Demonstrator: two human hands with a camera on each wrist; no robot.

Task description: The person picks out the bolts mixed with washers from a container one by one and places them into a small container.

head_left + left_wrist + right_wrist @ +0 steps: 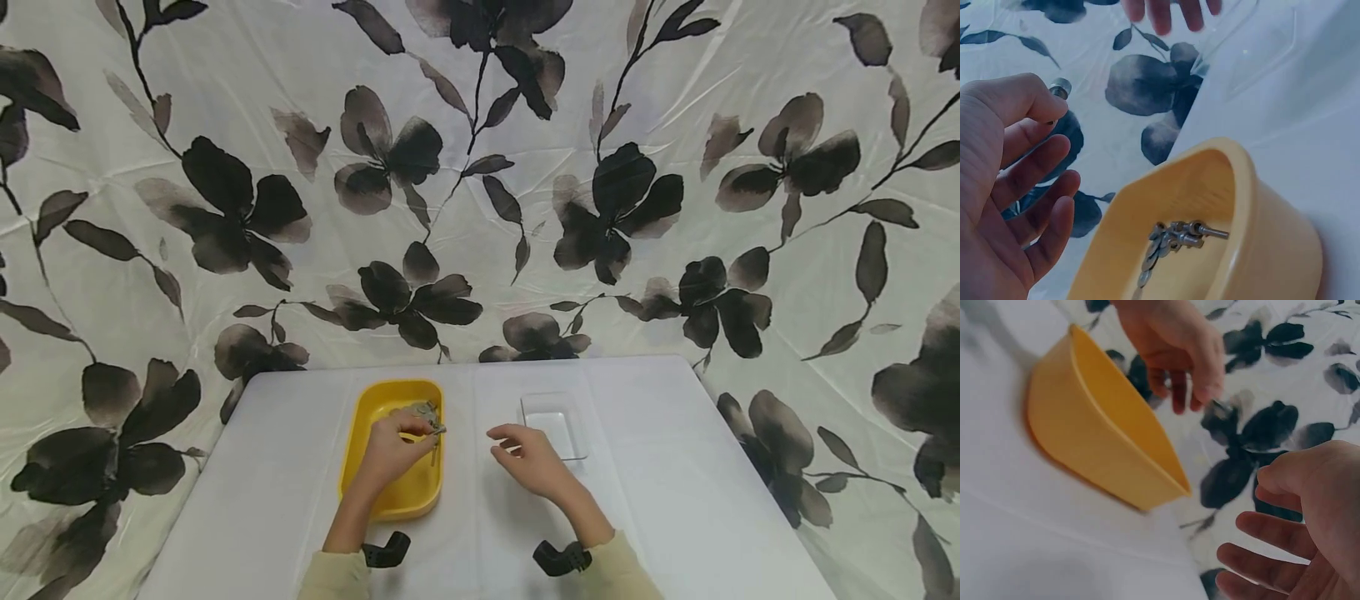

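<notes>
Left fingers [1025, 139] pinching bolt [1061, 86], right fingers [1275, 534] loose, hardware [1175, 236] in tub [1242, 178] seen from left wrist, not right

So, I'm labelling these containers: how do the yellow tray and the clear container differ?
Look: the yellow tray is opaque; the clear container is see-through.
Size: the yellow tray is larger than the clear container.
Contents: the yellow tray holds small metal parts; none show in the visible part of the clear container.
Shared: both rest on the white table.

Smooth plastic tray [1282, 237], shiny metal bolts [1192, 240], clear plastic box [553, 429], creased, faintly glossy cloth backdrop [517, 192], smooth tabletop [645, 442]
</notes>
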